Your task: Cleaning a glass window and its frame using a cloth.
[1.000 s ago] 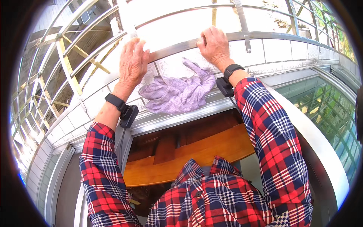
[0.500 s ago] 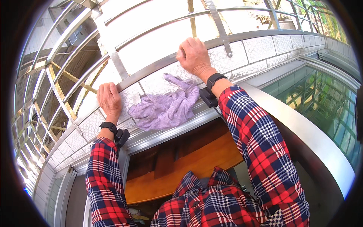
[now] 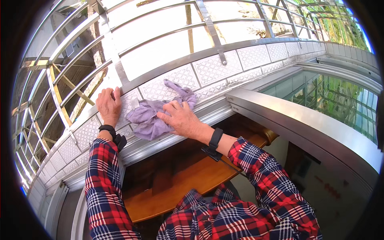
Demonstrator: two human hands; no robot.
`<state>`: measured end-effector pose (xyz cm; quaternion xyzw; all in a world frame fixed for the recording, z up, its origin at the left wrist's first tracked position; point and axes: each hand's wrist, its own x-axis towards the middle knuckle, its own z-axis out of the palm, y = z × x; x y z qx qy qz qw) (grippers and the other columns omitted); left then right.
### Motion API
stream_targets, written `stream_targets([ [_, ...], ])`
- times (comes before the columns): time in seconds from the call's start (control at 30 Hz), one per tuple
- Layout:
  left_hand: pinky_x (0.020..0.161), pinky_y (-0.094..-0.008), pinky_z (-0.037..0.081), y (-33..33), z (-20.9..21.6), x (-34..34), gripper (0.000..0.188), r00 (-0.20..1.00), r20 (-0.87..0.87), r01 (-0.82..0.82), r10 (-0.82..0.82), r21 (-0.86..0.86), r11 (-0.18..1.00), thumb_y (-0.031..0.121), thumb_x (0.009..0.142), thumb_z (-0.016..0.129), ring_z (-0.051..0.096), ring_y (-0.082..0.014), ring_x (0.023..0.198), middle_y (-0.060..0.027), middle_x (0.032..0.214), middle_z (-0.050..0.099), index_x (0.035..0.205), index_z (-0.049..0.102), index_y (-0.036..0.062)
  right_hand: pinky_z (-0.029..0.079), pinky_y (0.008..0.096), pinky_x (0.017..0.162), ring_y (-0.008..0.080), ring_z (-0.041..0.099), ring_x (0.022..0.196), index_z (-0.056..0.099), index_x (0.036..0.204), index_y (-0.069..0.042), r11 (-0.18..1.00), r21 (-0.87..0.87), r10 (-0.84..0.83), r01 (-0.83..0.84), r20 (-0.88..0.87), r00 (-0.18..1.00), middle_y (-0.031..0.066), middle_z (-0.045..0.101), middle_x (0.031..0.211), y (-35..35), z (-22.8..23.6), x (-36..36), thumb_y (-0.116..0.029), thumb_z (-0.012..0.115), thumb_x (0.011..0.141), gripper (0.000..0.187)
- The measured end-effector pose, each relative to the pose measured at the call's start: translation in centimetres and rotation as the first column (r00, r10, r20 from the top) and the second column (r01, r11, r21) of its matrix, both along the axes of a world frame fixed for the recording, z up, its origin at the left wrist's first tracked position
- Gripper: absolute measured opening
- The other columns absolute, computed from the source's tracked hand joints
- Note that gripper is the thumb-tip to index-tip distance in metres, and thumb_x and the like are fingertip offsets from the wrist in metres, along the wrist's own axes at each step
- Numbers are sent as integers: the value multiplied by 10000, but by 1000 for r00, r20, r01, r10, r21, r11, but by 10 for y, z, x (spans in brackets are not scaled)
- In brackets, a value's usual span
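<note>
A crumpled purple cloth [image 3: 146, 116] lies on the white patterned tile sill, its twisted end stretching toward the upper right. My right hand [image 3: 184, 120] rests on the cloth's right part, thumb and fingers bent into the fabric. To the left of the cloth, my left hand [image 3: 109, 106] is hooked over the railing's flat bottom bar [image 3: 160, 73], its fingertips hidden beyond the edge. Both wrists carry black straps with small dark devices.
Curved metal railings [image 3: 160, 37] border the far side of the sill. Nearer me runs a silver window track [image 3: 216, 112], with a sliding glass pane [image 3: 316, 88] at the right. Below the track is a brown wooden surface [image 3: 172, 192].
My right hand has come off the railing bar, moved down and left, and taken hold of the cloth. My left hand stays at the bar. The view has shifted slightly.
</note>
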<state>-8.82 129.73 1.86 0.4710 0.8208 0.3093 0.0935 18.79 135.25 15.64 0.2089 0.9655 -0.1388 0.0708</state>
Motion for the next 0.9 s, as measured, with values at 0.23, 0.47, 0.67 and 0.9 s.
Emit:
stream_targets([
  [0.23, 799, -422, 397, -4, -3, -1, 310, 1000, 0, 16, -16, 25, 1000, 379, 989, 554, 558, -299, 842, -81, 847, 563, 886, 574, 87, 483, 412, 757, 279, 558, 995, 597, 1155, -187, 988, 133, -39, 78, -275, 961, 61, 547, 1073, 55, -11, -76, -281, 869, 645, 586],
  [0.47, 768, -420, 382, -13, -4, -4, 321, 1000, -17, 23, -22, 25, 999, 373, 988, 560, 549, -293, 830, -82, 827, 543, 846, 566, 86, 523, 427, 825, 309, 581, 985, 596, 1127, -157, 928, 280, -215, 244, -133, 968, 94, 562, 1043, 119, -11, -61, -247, 846, 697, 506],
  [0.67, 762, -427, 382, -16, -6, -1, 345, 999, -9, 31, -31, 28, 999, 414, 968, 589, 553, -290, 825, -69, 798, 542, 821, 573, 102, 493, 502, 969, 404, 562, 1187, 553, 1246, -78, 314, 365, -930, 876, -67, 361, 199, 551, 1262, 185, 44, 24, -341, 748, 862, 505],
  [0.9, 755, -421, 386, -26, -18, -7, 378, 999, -27, 18, -18, 21, 1000, 452, 960, 595, 567, -278, 813, -71, 799, 561, 829, 599, 98, 504, 458, 941, 357, 537, 1162, 549, 1184, -46, 651, 326, -589, 685, -352, 727, 146, 562, 1121, 110, 54, -1, -310, 827, 770, 564],
])
